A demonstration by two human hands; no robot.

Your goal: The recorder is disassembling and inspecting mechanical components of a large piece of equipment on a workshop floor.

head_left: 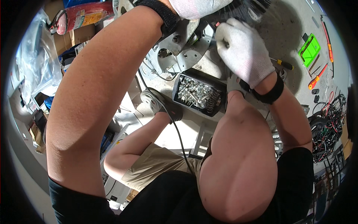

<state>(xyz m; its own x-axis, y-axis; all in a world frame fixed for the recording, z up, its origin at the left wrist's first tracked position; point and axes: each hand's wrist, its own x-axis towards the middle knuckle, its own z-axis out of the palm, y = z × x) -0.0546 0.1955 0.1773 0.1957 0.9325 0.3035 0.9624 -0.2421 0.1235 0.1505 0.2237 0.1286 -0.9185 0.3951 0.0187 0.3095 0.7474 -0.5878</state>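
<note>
My left hand (199,6), in a white knit glove, reaches over a grey metal assembly (194,56) of plates with round holes and bolts. The top edge of the head view cuts off its fingers. Close by on the right, my right hand (242,48), also gloved, is curled closed at the assembly's edge. A small reddish tip (217,24) shows by its fingers; what they grip is mostly hidden. Black bristles (240,9) fan out beyond both hands. Below the assembly, a black bin (182,104) holds many loose screws and bolts (195,91).
A yellow-and-black screwdriver (286,65) lies right of my right hand. Farther right are a green case (309,50), a red-and-orange screwdriver (317,77) and tangled cables (328,127). A black cord (173,121) crosses between my legs. Clear plastic bag (39,56) and red package (84,16) sit left.
</note>
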